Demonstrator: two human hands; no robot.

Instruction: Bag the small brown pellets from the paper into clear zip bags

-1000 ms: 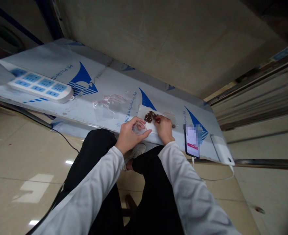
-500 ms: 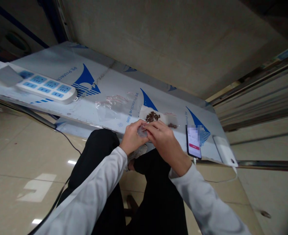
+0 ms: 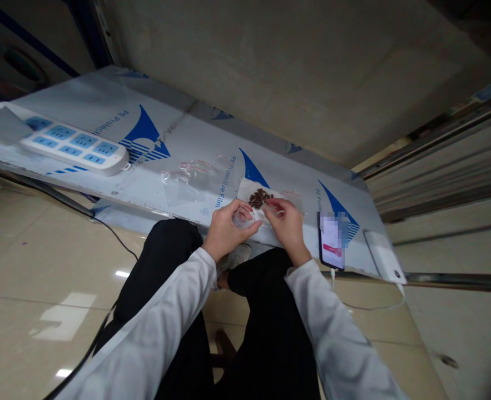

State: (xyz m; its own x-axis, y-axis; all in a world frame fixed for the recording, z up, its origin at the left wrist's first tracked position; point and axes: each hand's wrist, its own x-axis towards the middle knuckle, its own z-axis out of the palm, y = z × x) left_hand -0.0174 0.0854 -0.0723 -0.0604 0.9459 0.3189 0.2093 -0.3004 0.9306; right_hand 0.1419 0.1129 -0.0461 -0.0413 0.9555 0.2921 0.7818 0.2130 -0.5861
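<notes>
In my left hand (image 3: 224, 230) is a small clear plastic bag (image 3: 242, 216), its mouth held rounded between thumb and fingers. A heap of small brown pieces (image 3: 258, 198), too small to name, lies on a sheet of white paper (image 3: 243, 191) just beyond it. My right hand (image 3: 287, 222) reaches down to the right side of the heap with its thumb and fingertips drawn together. Whatever is pinched there is too small to make out. Partly behind that hand lies a clear zip bag (image 3: 297, 197).
Flat clear bags (image 3: 184, 180) lie left of the paper on the film-covered metal table (image 3: 203, 133). A white power strip (image 3: 76, 147) is at the far left. To the right are a phone (image 3: 332, 244) with a cable and a white power bank (image 3: 382, 255). My knees are under the front edge.
My right hand has moved from the bag's mouth forward and right to the brown heap. The left hand has stayed nearly in place, still holding the bag.
</notes>
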